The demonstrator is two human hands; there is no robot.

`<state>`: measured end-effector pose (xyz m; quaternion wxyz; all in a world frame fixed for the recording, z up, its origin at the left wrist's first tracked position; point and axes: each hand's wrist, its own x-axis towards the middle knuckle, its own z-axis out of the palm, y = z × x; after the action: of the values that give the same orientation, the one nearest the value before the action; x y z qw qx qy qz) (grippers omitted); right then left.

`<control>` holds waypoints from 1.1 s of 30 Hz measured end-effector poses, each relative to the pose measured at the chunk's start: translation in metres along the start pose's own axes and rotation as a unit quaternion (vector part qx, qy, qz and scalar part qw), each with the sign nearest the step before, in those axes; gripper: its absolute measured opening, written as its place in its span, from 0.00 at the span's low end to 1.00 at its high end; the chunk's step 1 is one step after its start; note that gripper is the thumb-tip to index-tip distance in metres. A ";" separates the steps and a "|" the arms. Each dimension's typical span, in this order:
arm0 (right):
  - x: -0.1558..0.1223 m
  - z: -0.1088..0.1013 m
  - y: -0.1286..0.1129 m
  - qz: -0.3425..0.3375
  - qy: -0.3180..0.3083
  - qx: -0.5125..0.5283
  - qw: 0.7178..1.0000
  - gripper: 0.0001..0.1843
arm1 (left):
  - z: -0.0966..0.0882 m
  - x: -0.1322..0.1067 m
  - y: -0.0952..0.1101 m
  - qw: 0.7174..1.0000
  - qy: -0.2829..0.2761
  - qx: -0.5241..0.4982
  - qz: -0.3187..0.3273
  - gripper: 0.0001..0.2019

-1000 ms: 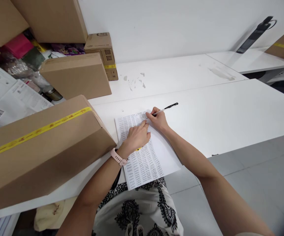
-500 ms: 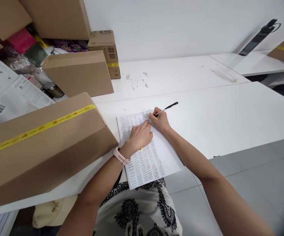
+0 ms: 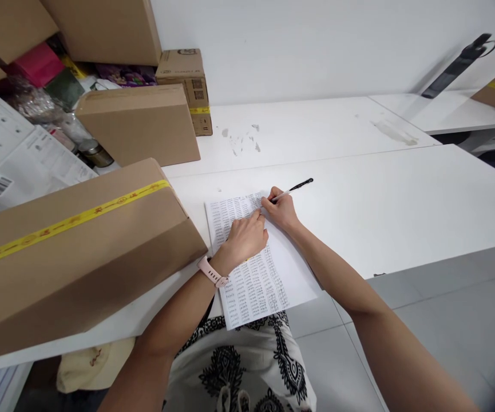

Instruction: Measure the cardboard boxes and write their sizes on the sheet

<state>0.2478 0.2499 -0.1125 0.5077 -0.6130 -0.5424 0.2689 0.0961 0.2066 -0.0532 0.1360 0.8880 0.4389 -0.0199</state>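
The right hand (image 3: 282, 210) grasps a pen (image 3: 302, 184) at the upper right of a densely marked sheet (image 3: 253, 289); the left hand (image 3: 246, 236) rests on it — whether it holds anything is hidden. The sheet lies on the table (image 3: 367, 200) — beside a taped carton (image 3: 114, 246).

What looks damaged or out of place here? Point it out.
The white table has grey patches beyond the paper that break its plain surface, as if worn or stained. A dark mark on its near edge, right of the paper, looks like a chip.
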 end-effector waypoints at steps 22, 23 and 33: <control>0.001 -0.002 0.001 0.005 0.015 -0.009 1.000 0.12 | 0.000 -0.001 -0.001 1.000 0.003 0.002 0.002 0.19; 0.001 -0.002 0.001 0.006 0.014 -0.012 1.000 0.12 | 0.000 -0.001 -0.001 1.000 0.005 0.002 0.003 0.19; 0.002 -0.001 0.002 0.005 0.013 -0.024 1.000 0.11 | 0.000 0.000 -0.001 1.000 0.001 -0.001 0.000 0.19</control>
<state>0.2498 0.2512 -0.1134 0.4989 -0.6307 -0.5391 0.2504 0.0953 0.2069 -0.0535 0.1362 0.8877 0.4394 -0.0191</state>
